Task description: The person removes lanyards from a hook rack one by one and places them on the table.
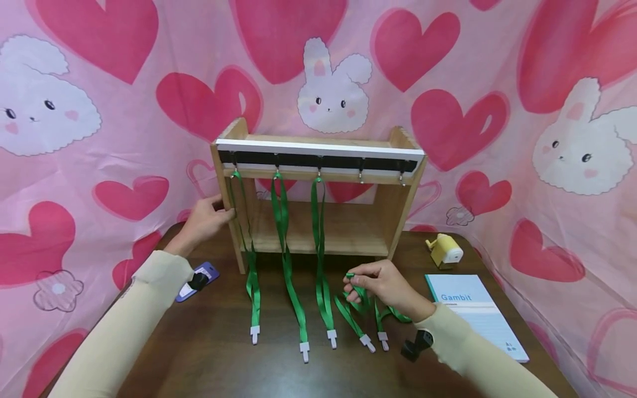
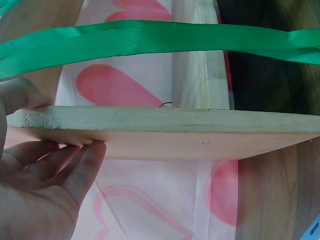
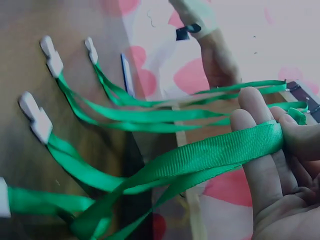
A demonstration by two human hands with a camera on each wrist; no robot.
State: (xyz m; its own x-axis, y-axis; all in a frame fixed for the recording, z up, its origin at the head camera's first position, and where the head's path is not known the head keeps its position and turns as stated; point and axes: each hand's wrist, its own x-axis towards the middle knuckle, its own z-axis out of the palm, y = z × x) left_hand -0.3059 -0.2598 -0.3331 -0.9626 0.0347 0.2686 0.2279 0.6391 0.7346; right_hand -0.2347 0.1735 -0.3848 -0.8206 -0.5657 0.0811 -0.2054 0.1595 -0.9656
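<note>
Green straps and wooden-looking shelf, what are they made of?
The green straps seem woven fabric, maybe polyester, slightly shiny: fine ribs show. The shelf seems pale wood, fairly matt: streaks and rough nicks mark its edge.

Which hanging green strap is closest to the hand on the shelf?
The leftmost strap, hanging beside the left hand; the middle strap and rightmost hanging strap are farther.

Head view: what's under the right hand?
Green lanyard straps and, nearer the camera, two white clips show below the right hand. It covers parts of the straps and the table directly beneath.
</note>
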